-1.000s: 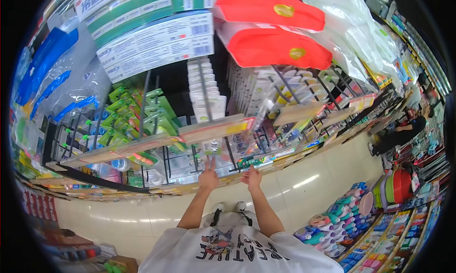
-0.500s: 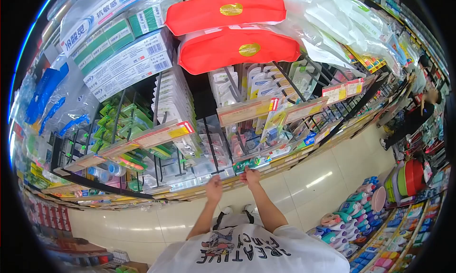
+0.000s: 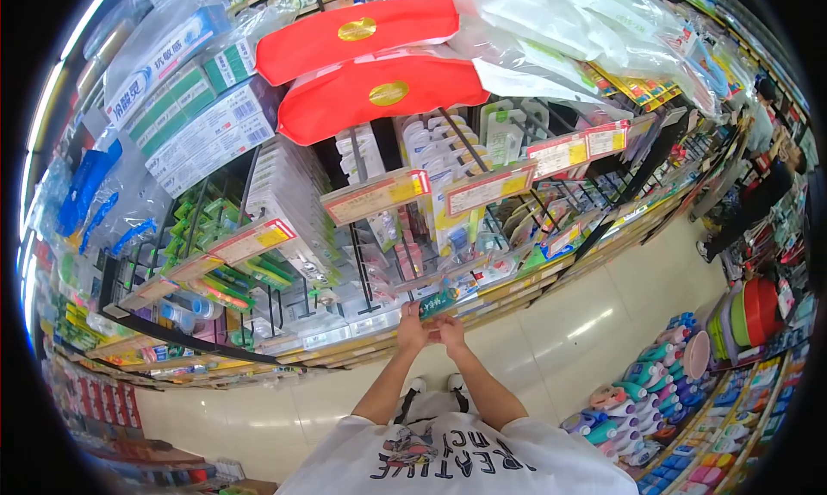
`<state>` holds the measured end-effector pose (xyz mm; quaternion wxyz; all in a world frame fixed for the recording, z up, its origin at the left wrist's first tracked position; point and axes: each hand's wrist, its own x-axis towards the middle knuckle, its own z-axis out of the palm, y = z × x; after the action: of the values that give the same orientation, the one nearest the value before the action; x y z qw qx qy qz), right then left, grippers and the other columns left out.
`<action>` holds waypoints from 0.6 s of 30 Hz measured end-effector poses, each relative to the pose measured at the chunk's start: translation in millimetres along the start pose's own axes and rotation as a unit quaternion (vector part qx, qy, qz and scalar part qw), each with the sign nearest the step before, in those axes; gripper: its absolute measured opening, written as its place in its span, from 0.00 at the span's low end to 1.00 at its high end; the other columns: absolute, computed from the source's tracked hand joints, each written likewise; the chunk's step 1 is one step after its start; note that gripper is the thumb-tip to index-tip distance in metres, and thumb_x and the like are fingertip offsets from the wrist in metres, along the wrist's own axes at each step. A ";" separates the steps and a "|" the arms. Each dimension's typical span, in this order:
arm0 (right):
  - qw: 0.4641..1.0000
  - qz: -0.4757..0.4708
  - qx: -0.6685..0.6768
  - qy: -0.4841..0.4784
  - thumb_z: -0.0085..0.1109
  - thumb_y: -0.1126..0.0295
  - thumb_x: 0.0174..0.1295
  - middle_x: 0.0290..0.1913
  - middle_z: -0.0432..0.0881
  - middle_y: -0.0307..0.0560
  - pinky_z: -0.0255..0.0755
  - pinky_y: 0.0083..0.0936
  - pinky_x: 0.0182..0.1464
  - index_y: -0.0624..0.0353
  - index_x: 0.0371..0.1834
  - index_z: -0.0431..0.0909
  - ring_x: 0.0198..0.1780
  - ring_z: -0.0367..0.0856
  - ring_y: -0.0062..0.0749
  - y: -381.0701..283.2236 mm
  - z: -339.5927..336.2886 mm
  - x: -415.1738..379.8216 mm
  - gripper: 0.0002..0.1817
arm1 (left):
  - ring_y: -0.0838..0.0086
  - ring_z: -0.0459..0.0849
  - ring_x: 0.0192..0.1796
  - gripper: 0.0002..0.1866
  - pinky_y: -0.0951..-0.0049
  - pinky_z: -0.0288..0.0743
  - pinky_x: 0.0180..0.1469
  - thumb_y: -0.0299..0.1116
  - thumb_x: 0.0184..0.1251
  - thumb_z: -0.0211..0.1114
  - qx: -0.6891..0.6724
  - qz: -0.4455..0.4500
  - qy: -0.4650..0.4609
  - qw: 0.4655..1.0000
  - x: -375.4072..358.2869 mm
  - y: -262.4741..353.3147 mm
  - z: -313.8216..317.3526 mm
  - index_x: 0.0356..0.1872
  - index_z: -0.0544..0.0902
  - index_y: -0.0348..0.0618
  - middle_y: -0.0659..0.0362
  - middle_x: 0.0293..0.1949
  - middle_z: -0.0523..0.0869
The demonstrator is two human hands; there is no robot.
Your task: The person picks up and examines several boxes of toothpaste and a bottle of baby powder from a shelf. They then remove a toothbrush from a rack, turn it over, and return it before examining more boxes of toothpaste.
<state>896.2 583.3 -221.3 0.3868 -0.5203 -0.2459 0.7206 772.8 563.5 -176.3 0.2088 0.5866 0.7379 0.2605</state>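
A green box [image 3: 438, 302] with white lettering is at the front edge of the shelf, just above both hands. My left hand [image 3: 413, 327] touches its left end, with the fingers closed around that end. My right hand [image 3: 448, 330] is directly beside it, below the box, its fingers curled together; what they hold, if anything, is too small to tell. Above the hands, blister packs [image 3: 284, 211] hang on black hooks behind price labels [image 3: 376, 196].
Two red packages [image 3: 383, 94] lie on top of the rack, between white-green boxes [image 3: 207, 133] and clear plastic bags [image 3: 568, 30]. Bottles [image 3: 642, 383] and stacked basins [image 3: 745, 318] stand on the right. Other people [image 3: 767, 193] are in the aisle at the far right.
My left hand has moved right and up to the green box, and the two hands are now close together. The view has shifted, so the red packages appear further left.
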 end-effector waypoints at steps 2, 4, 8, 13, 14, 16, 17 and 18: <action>1.000 0.021 -0.007 -0.018 0.49 0.73 0.69 0.36 0.86 0.56 0.85 0.35 0.31 0.65 0.47 0.78 0.30 0.87 0.41 0.3 -10.1 -7.8 0.10 | 0.45 0.80 0.56 0.35 0.51 0.78 0.56 0.30 0.54 0.71 0.003 -0.013 0.010 1.000 1.9 -7.8 12.8 0.65 0.70 0.41 0.45 0.62 0.70; 0.999 0.049 0.013 -0.005 0.53 0.66 0.70 0.37 0.85 0.56 0.87 0.38 0.36 0.66 0.43 0.78 0.32 0.88 0.44 2.7 -21.3 -15.7 0.12 | 0.43 0.80 0.55 0.35 0.51 0.78 0.55 0.31 0.54 0.72 0.006 -0.031 0.023 0.999 -4.4 -1.8 11.8 0.65 0.70 0.39 0.43 0.60 0.70; 0.998 0.052 0.022 -0.016 0.52 0.60 0.72 0.44 0.83 0.58 0.87 0.40 0.38 0.66 0.52 0.74 0.35 0.87 0.47 -7.8 -40.8 -32.6 0.18 | 0.39 0.78 0.56 0.31 0.49 0.77 0.55 0.28 0.57 0.70 -0.013 -0.033 0.036 0.999 -40.3 -3.6 5.0 0.63 0.71 0.41 0.41 0.59 0.70; 0.995 0.032 0.098 -0.005 0.52 0.55 0.72 0.49 0.79 0.55 0.86 0.43 0.38 0.60 0.64 0.67 0.37 0.86 0.47 -20.4 -70.3 -54.7 0.25 | 0.41 0.77 0.57 0.29 0.51 0.78 0.54 0.25 0.60 0.69 -0.058 0.043 0.043 0.996 -120.3 -2.2 -33.6 0.64 0.71 0.43 0.40 0.61 0.68; 0.996 0.048 0.076 -0.004 0.53 0.55 0.72 0.46 0.80 0.54 0.86 0.42 0.36 0.59 0.64 0.67 0.35 0.86 0.45 -18.9 -73.1 -58.1 0.25 | 0.41 0.77 0.57 0.29 0.51 0.78 0.54 0.25 0.60 0.69 -0.058 0.035 0.059 0.996 -135.9 1.4 -42.5 0.64 0.71 0.43 0.40 0.61 0.68; 0.998 0.022 0.048 -0.038 0.54 0.56 0.72 0.44 0.80 0.52 0.85 0.40 0.34 0.59 0.62 0.69 0.33 0.85 0.42 -19.2 -68.9 -75.3 0.23 | 0.47 0.79 0.55 0.29 0.58 0.81 0.52 0.23 0.61 0.69 -0.185 -0.066 0.022 0.980 -162.6 3.9 -57.6 0.64 0.72 0.43 0.43 0.61 0.68; 0.998 -0.003 0.029 -0.060 0.56 0.57 0.71 0.41 0.80 0.50 0.85 0.39 0.32 0.59 0.60 0.70 0.32 0.85 0.39 -19.6 -65.3 -86.7 0.22 | 0.47 0.79 0.55 0.29 0.58 0.81 0.52 0.23 0.61 0.69 -0.188 -0.076 0.036 0.979 -171.3 0.3 -66.5 0.64 0.72 0.43 0.43 0.61 0.68; 0.997 0.001 0.017 -0.073 0.56 0.57 0.71 0.41 0.80 0.50 0.85 0.39 0.32 0.59 0.60 0.70 0.32 0.85 0.39 -16.4 -61.8 -95.2 0.22 | 0.51 0.81 0.54 0.29 0.62 0.82 0.52 0.22 0.61 0.69 -0.188 -0.059 0.058 0.979 -180.9 -4.8 -75.1 0.64 0.72 0.42 0.45 0.61 0.69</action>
<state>974.4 512.4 -176.4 0.3757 -0.4604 -0.2608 0.7609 763.7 375.8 -120.5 0.2868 0.4764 0.7200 0.4151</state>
